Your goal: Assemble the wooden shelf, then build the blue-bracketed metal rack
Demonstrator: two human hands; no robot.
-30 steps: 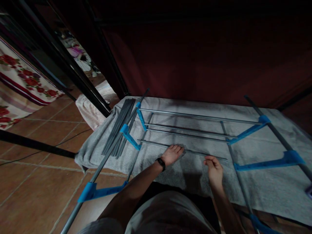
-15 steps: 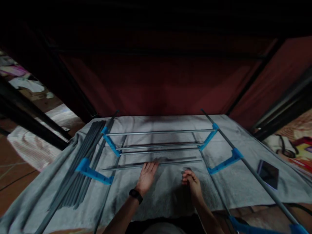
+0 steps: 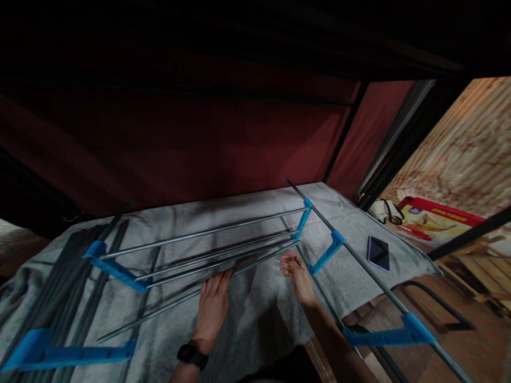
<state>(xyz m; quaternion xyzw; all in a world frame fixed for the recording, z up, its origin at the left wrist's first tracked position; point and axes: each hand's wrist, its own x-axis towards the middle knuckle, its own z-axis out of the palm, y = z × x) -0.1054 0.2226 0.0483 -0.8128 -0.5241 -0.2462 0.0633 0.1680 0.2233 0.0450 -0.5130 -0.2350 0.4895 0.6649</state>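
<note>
A loose grey metal tube [image 3: 159, 310] runs slantwise across the frame, its left end nearest me. My left hand [image 3: 213, 300], wearing a black watch, has its fingers closed over the middle of this tube. Close to the tube's right end, my right hand [image 3: 296, 271] is raised with its fingers loosely bent and apart, nothing visible in them. Behind the hands, several crossbars [image 3: 215, 231] join a blue plastic bracket [image 3: 120, 268] on the left to another blue bracket [image 3: 304, 221] on the right. Nearer brackets [image 3: 325, 254] sit on the right-hand side tubes.
Grey tubes [image 3: 59, 271] lie bundled at the left on a grey cloth [image 3: 255, 330]. A phone [image 3: 378, 253] rests on the cloth at right. Beyond the dark frame posts stand a colourful box [image 3: 439, 221] and a wooden slatted piece [image 3: 487, 271]. A red panel [image 3: 223, 149] closes the back.
The view has turned to the right. The loose tube has swung from nearly level to a slant with my left hand on it. My right hand's fingers have opened.
</note>
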